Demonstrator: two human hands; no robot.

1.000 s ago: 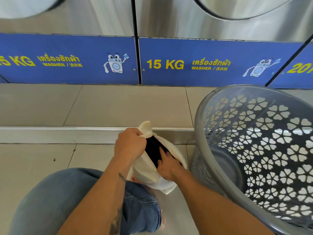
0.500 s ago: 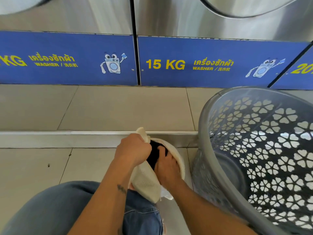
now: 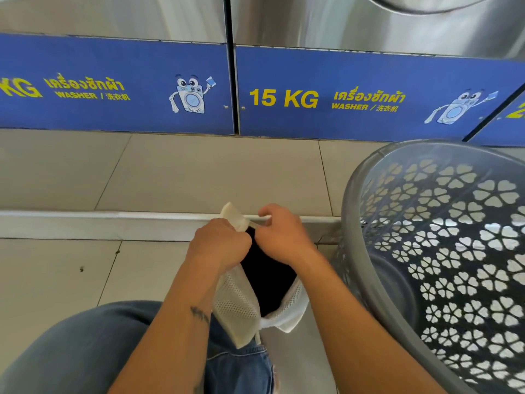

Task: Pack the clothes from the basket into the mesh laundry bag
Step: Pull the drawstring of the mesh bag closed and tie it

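A white mesh laundry bag (image 3: 235,305) hangs in front of my knee, with dark clothing (image 3: 270,277) filling its open mouth. My left hand (image 3: 218,245) grips the bag's top left edge in a fist. My right hand (image 3: 284,237) pinches the bag's upper rim just to the right of it, fingers closed on the fabric. The grey plastic basket (image 3: 358,200) with flower-shaped holes stands at the right; the part of its inside that I see holds no clothes.
Steel washers with blue "15 KG" panels (image 3: 341,95) line the far side on a raised tiled step with a metal edge (image 3: 113,216). My jeans-clad knee (image 3: 99,351) fills the lower left. Tiled floor (image 3: 56,274) spreads to the left.
My right hand has come out of the bag's mouth, where it pressed the dark clothing down, and now holds the bag's top rim beside my left hand. The bag hangs more upright.
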